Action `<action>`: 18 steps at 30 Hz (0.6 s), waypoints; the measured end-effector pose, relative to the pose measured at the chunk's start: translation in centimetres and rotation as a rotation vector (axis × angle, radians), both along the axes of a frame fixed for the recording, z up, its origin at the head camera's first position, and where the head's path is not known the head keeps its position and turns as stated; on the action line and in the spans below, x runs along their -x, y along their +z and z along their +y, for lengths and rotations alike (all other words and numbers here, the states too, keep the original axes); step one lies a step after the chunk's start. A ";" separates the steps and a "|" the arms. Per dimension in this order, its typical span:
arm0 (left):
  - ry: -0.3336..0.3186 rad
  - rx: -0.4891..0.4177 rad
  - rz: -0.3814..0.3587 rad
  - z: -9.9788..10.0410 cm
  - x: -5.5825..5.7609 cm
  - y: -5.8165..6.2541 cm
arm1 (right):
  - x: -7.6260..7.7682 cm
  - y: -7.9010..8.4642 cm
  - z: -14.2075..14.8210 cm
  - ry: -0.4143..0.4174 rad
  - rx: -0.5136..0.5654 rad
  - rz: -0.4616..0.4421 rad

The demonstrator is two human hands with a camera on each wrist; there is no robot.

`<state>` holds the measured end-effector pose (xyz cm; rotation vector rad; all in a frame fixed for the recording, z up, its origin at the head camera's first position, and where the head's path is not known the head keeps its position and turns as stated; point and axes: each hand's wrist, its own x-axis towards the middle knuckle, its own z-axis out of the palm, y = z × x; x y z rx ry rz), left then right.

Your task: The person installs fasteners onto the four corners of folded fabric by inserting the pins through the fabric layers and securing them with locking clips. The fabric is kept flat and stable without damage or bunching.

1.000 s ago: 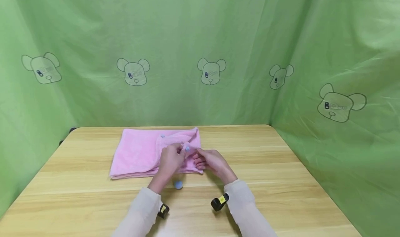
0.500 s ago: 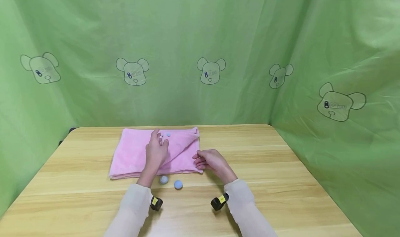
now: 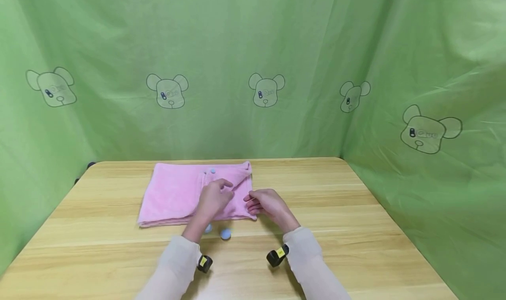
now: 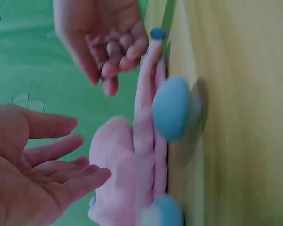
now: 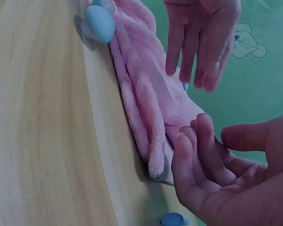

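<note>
Lengthwise, the folded pink cloth (image 3: pixel 171 193) lies left to right. Above it, the left hand (image 3: pixel 214 199) has loosely parted fingers; near its right edge, the right hand (image 3: pixel 270 203) curves its fingers loosely.

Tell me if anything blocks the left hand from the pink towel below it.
Nothing visible does: the left hand hangs above the pink towel. Two blue knobs sit on the table by the towel's near edge, out of that gap.

"Que", seemingly — on curtain bears (image 3: pixel 423 135)
</note>
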<state>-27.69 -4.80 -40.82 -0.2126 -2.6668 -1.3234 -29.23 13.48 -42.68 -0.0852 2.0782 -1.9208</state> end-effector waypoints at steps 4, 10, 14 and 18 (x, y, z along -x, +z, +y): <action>-0.130 0.129 -0.025 1.0 -0.6 -0.5 | 0.0 0.0 0.0 0.007 0.007 -0.001; -0.207 0.260 -0.066 1.6 -0.9 -1.6 | 0.1 -0.1 0.0 0.011 0.003 0.000; -0.226 0.287 -0.082 1.5 -0.9 -1.8 | 0.1 -0.1 -0.1 0.011 -0.022 0.008; -0.243 0.313 -0.051 1.3 -0.7 -2.0 | 0.1 -0.3 -0.1 0.020 -0.035 0.009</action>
